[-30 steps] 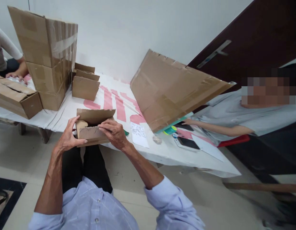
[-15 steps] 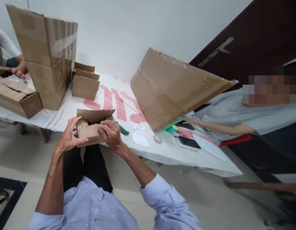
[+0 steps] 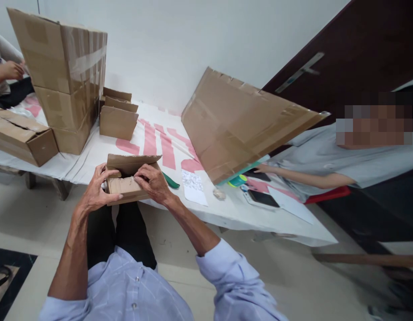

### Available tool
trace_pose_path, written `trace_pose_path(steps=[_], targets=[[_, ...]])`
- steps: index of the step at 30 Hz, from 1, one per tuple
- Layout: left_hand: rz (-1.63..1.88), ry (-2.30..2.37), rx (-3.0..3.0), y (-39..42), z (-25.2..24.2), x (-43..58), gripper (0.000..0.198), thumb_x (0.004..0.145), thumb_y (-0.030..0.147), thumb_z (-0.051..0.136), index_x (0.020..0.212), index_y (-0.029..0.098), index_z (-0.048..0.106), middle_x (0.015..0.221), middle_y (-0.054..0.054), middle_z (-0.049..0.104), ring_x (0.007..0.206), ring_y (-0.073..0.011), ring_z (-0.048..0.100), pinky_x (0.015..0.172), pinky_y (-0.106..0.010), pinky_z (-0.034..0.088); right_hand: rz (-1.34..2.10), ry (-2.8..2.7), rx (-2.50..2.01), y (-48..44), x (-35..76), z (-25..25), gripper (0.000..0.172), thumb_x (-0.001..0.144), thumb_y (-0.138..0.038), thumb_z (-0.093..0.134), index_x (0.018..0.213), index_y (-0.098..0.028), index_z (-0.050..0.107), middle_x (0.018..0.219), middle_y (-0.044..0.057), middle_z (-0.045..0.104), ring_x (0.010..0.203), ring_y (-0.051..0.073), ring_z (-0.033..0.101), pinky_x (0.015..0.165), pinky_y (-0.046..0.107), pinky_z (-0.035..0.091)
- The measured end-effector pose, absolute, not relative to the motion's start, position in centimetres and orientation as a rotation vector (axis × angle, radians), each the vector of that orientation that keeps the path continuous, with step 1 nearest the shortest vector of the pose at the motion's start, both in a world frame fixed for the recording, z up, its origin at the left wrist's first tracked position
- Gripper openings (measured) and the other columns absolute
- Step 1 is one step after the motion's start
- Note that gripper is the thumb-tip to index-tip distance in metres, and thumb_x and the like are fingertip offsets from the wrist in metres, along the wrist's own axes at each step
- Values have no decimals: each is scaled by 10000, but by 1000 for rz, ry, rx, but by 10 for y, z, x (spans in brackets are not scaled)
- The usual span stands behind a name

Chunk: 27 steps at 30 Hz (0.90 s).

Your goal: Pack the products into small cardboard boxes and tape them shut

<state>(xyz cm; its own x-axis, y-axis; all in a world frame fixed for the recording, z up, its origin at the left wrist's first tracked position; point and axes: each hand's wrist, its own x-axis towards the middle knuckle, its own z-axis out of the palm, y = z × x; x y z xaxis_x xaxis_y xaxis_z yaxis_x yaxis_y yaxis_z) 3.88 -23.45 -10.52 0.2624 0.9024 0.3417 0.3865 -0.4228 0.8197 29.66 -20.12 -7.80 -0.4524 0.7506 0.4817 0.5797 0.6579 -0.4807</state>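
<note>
At the near edge of the worktop [image 3: 226,211]: small carton [image 3: 126,188], its top open toward you; whether its base rests on the cloth or is carried over your lap cannot be told.
Left hand [image 3: 97,189]: grasping the carton's left end, thumb laid along the front face. Keep this grip steady as the clamp; avoid squeezing the wall inward.
Right hand [image 3: 149,182]: fingertips pinched at the ragged upper edge of the front panel. Work close to the crease in short, even pulls or folds; a hard tug would probably tear the board or skew the carton.
Rear flap [image 3: 133,166]: standing up behind your fingers. Keep it clear of the front edge so that both stay visible.
Carton interior: dark and mostly covered; contents, if any, cannot be made out. Your right hand also hides much of the right end.
Green object [image 3: 172,182]: just beyond your right hand, partly covered by it; its full form is unclear. Keep your wrist off it.
Patterned sheet [image 3: 194,186]: right of the green object, markings too small to read.
Open cartons [image 3: 117,121]: farther back, one behind another; the rear ones are largely hidden.
Large cardboard panel [image 3: 249,127]: leaning at the back right, screening what lies behind it.
Co-worker's hand [image 3: 262,168]: at the panel's lower edge, its action hard to make out.
Taped carton stack [image 3: 71,84]: back left, blocking part of a second co-worker, whom the frame cuts off.
</note>
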Motion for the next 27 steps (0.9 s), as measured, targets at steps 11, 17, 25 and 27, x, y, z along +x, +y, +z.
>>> trace_pose_path(steps=[11, 17, 25, 27], targets=[[1142, 1145, 2004, -237, -107, 46, 568, 729, 434, 904, 1237, 244, 734, 1548, -122, 371, 1572, -387, 321, 1316, -580, 309, 343, -2221, -1176, -200, 295, -75, 123, 973, -198, 644, 875, -208, 718, 909, 39, 659, 860, 179, 628, 823, 315, 493], [1101, 1186, 2035, -239, -105, 46, 576, 715, 406, 916, 1241, 245, 744, 1571, -118, 361, 1565, -387, 343, 1309, -573, 326, 441, -2225, -1080, -196, 293, -74, 174, 943, -146, 669, 795, -204, 740, 835, 23, 650, 775, 158, 608, 768, 303, 487], [1129, 1190, 2054, -240, -107, 53, 607, 735, 473, 916, 1266, 232, 746, 1585, -145, 342, 1581, -400, 319, 1313, -578, 313, 286, -2173, -966, -202, 293, -85, 222, 1006, -201, 610, 803, -218, 699, 862, 47, 665, 836, 191, 643, 805, 331, 512], [1138, 1198, 2051, -240, -108, 56, 568, 747, 464, 906, 1240, 222, 761, 1577, -151, 347, 1578, -399, 323, 1315, -575, 311, 249, -2158, -975, -203, 295, -87, 231, 1022, -209, 578, 816, -220, 684, 872, 53, 663, 848, 196, 638, 826, 339, 513]])
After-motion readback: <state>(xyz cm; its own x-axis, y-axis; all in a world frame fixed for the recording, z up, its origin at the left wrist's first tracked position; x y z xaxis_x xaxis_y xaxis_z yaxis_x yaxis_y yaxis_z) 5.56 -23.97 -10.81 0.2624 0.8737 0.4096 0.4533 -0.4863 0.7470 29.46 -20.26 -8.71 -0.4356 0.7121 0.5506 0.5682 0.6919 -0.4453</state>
